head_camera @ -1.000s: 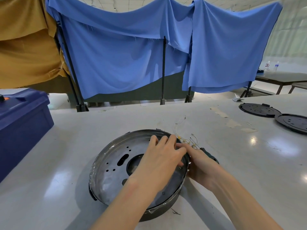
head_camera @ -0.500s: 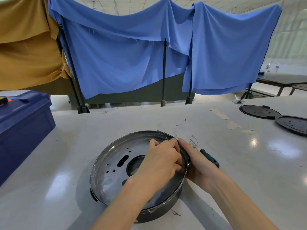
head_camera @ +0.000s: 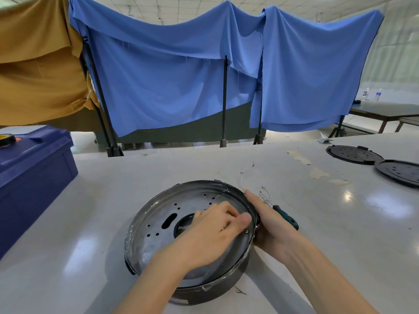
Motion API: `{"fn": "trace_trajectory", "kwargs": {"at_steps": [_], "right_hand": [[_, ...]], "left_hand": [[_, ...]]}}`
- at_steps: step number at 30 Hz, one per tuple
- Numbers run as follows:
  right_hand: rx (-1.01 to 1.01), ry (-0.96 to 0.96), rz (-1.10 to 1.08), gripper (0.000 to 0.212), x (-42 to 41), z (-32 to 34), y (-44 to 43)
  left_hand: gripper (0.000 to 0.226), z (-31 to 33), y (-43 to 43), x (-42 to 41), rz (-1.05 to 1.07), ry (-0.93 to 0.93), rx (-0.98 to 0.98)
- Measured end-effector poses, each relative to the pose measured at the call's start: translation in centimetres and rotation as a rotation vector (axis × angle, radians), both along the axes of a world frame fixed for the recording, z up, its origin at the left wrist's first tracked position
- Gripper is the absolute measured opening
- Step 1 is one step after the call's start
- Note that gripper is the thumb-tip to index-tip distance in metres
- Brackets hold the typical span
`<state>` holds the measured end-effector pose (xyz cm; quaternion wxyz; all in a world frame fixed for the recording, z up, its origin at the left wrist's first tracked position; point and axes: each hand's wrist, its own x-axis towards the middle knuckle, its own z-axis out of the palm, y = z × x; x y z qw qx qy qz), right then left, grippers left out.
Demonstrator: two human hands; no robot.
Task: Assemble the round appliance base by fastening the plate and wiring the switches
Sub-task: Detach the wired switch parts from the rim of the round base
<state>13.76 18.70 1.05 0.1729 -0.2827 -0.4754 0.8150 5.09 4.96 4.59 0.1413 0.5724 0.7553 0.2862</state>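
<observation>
The round appliance base (head_camera: 156, 203) sits in front of me on the white table, and a perforated metal plate (head_camera: 156, 236) lies inside it. My left hand (head_camera: 210, 232) lies over the right half of the plate. Its fingers are curled under, its thumb lies close to the right rim, and I see nothing held in them. A small screw (head_camera: 246, 231) sits in the plate just below that thumb. My right hand (head_camera: 274, 232) grips the base's outer right wall, one finger laid along the rim. Behind it lie a green-handled screwdriver (head_camera: 286, 217) and thin loose wires (head_camera: 264, 193).
A dark blue bin (head_camera: 34, 173) stands at the left with a tape roll (head_camera: 6, 140) on its lid. Two black round discs (head_camera: 351, 154) (head_camera: 399, 172) lie at the far right. Blue and tan cloths hang on stands behind the table.
My left hand's fingers went from spread over the plate to curled near the right rim. My right hand came out from behind it onto the base's outer wall, uncovering the screwdriver.
</observation>
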Motion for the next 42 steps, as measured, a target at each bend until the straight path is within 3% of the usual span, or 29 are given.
{"fn": "trace_trajectory", "kwargs": {"at_steps": [4, 7, 10, 13, 16, 19, 27, 33, 38, 42], "right_hand": [[-0.013, 0.026, 0.003, 0.04, -0.1, 0.1, 0.0], [0.011, 0.018, 0.015, 0.044, 0.0, 0.3, -0.1], [-0.035, -0.004, -0.002, 0.059, 0.0, 0.3, 0.0], [-0.128, -0.021, -0.025, 0.062, 0.2, 0.2, 0.0], [-0.163, 0.0, -0.08, 0.031, 0.4, 0.3, 0.1], [-0.227, -0.015, -0.089, 0.021, 0.6, 0.5, 0.0], [-0.241, 0.003, -0.11, 0.03, 0.4, 0.4, 0.2], [-0.249, -0.034, -0.16, 0.022, 0.2, -0.2, 0.6], [-0.253, -0.042, -0.19, 0.04, -0.2, -0.5, 0.9], [-0.242, -0.025, -0.171, 0.036, -0.1, -0.4, 1.0]], "left_hand": [[0.089, 0.3, -1.2, 1.6, -0.058, 0.071, -0.121], [0.07, 0.2, -1.3, 2.4, -0.043, 0.379, -0.163], [0.044, 0.0, -1.3, 3.4, 0.03, 0.469, -0.21], [0.028, 0.2, -1.4, 4.0, 0.083, 0.441, -0.248], [0.025, 0.8, -1.5, 3.9, 0.108, 0.389, -0.288], [0.023, 1.4, -1.7, 3.7, 0.096, 0.286, -0.303], [0.036, 2.9, -2.4, 1.4, 0.088, 0.119, -0.155], [0.026, 2.7, -2.3, -1.2, 0.177, 0.208, -0.123], [0.033, 2.3, -2.5, -3.2, 0.19, 0.162, -0.129], [0.036, 1.2, -2.6, -3.3, 0.171, 0.144, -0.142]]}}
